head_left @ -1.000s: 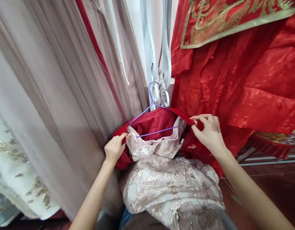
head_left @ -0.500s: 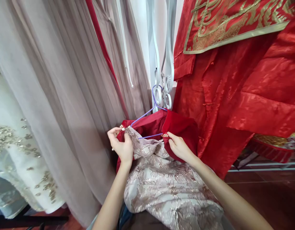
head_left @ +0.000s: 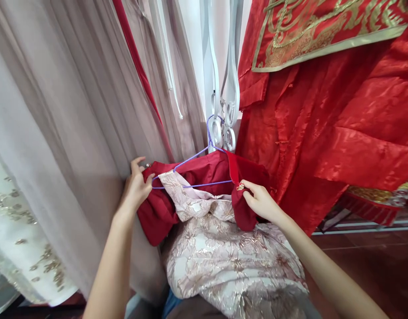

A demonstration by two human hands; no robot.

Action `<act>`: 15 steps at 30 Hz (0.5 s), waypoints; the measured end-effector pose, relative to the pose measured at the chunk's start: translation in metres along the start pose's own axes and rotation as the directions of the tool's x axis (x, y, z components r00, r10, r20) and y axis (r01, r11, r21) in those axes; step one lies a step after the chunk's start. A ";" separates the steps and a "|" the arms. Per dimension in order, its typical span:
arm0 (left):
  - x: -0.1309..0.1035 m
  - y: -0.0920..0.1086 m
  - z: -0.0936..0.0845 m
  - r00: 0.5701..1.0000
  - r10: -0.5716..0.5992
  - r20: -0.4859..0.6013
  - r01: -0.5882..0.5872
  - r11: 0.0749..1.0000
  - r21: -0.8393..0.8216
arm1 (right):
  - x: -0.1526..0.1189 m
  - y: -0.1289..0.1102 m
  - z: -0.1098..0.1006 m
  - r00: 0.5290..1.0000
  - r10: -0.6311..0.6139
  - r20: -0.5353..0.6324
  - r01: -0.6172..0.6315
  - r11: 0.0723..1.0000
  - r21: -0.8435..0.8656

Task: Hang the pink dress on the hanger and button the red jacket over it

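Observation:
A dark red velvet jacket (head_left: 157,212) is draped around a purple hanger (head_left: 194,157). On the same hanger is a pale pink and gold brocade dress (head_left: 233,252), one wide strap over the hanger's left arm. My left hand (head_left: 136,190) grips the jacket's left front edge by the hanger's left end, partly bent fingers behind the cloth. My right hand (head_left: 260,201) pinches the right front edge at a small beaded clasp (head_left: 240,186). Between my hands the jacket hangs open, showing its lining and the dress's neckline.
The hanger hooks onto a white scrolled metal stand (head_left: 232,106). Grey-pink curtains (head_left: 71,110) hang at left, beside a white gown with gold sequins (head_left: 25,235). Large red garments with gold embroidery (head_left: 310,115) hang at right, above a reddish tiled floor (head_left: 363,266).
My left hand has moved left and drawn the left front of the jacket outward, baring the dress strap and hanger end. My right hand has shifted slightly right with its edge.

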State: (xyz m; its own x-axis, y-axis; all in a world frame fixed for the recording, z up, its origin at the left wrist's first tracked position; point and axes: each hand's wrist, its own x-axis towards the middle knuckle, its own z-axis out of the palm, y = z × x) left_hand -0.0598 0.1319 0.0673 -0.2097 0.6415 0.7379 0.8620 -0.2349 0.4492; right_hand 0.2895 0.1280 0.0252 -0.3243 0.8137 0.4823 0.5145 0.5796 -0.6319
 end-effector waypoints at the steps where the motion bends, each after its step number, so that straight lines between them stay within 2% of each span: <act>1: 0.008 -0.002 -0.003 0.997 -0.011 0.075 0.007 0.999 0.054 | 0.001 0.000 -0.001 1.000 -0.008 0.010 0.008 1.000 0.005; 2: 0.017 -0.002 -0.006 0.994 -0.006 0.107 -0.004 0.995 0.096 | 0.002 -0.001 -0.001 1.000 -0.018 0.016 0.018 1.000 0.004; 3: 0.025 0.001 -0.008 0.996 0.016 0.091 -0.027 0.992 0.119 | 0.002 -0.002 -0.001 0.999 -0.029 0.019 0.029 1.000 0.002; 5: 0.035 0.010 -0.007 0.992 0.109 -0.057 -0.102 0.989 0.109 | 0.003 -0.006 0.001 0.999 -0.046 0.029 0.046 0.999 0.003; 7: 0.027 0.018 0.001 0.945 0.199 -0.261 -0.186 0.980 0.072 | 0.003 -0.009 0.004 0.998 -0.062 0.033 0.062 0.998 0.000; 9: -0.001 0.017 0.016 0.891 0.257 -0.375 -0.252 0.966 0.063 | 0.003 -0.009 0.005 0.996 -0.085 0.020 0.085 0.996 -0.010; 10: -0.020 0.015 0.027 0.885 0.287 -0.367 -0.281 0.957 0.072 | 0.004 -0.008 0.006 0.995 -0.097 0.010 0.098 0.995 -0.016; 12: -0.061 0.008 0.048 0.900 0.370 -0.232 -0.366 0.928 0.063 | 0.005 -0.005 0.008 0.993 -0.118 -0.011 0.117 0.993 -0.030; 13: -0.079 0.006 0.058 0.892 0.419 -0.169 -0.422 0.906 0.018 | 0.006 -0.004 0.008 0.992 -0.128 -0.016 0.127 0.991 -0.040; 14: -0.093 0.005 0.067 0.896 0.428 -0.117 -0.434 0.901 -0.028 | 0.007 -0.002 0.009 0.990 -0.140 -0.020 0.139 0.989 -0.052; 15: -0.103 0.006 0.074 0.913 0.393 -0.110 -0.400 0.915 -0.050 | 0.008 -0.001 0.010 0.988 -0.155 -0.023 0.153 0.986 -0.066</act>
State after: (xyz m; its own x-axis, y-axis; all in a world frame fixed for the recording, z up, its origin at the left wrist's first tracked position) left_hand 0.0015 0.1187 -0.0430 0.0960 0.4130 0.9057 0.8496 -0.5081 0.1417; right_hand 0.2785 0.1342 0.0234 -0.3816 0.7130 0.5882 0.5100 0.6932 -0.5093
